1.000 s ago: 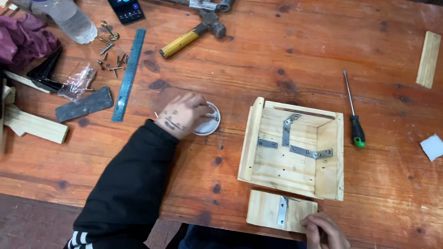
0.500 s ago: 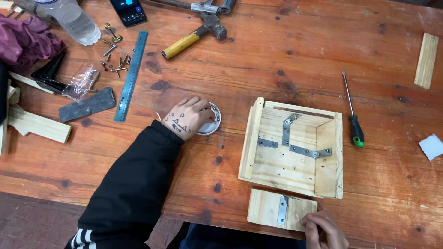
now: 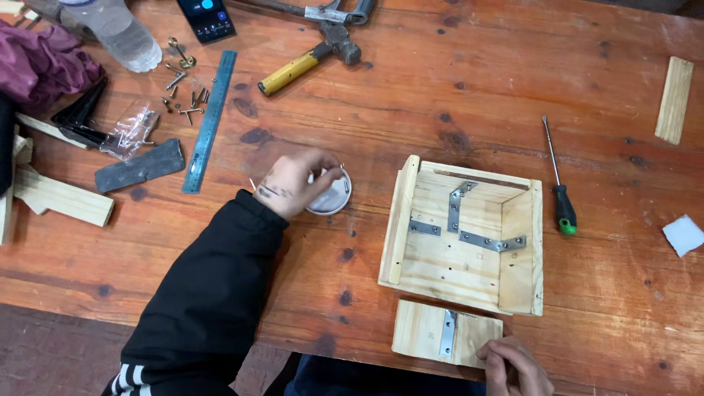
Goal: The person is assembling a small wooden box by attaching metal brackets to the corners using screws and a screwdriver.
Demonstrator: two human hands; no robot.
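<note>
My left hand (image 3: pixel 293 183) hovers over a small round metal tin (image 3: pixel 331 196) in the middle of the table, its fingertips pinched on what looks like a small screw. My right hand (image 3: pixel 513 368) is at the near edge, fingers curled on the right corner of a small wooden board (image 3: pixel 422 330) that carries a flat metal bracket. Just beyond that board lies an open wooden box (image 3: pixel 469 235) with metal corner brackets screwed inside it.
A green-handled screwdriver (image 3: pixel 561 198) lies right of the box. At the far left are a metal ruler (image 3: pixel 211 117), loose screws (image 3: pixel 183 99), a yellow-handled hammer (image 3: pixel 308 62), a plastic bottle (image 3: pixel 117 33), a phone (image 3: pixel 207 18), wood offcuts (image 3: pixel 62 198) and a wood strip (image 3: pixel 675 99).
My left hand has shifted a little to the right over the tin, and its fingers have risen and pinched together. My right hand stays at the small board.
</note>
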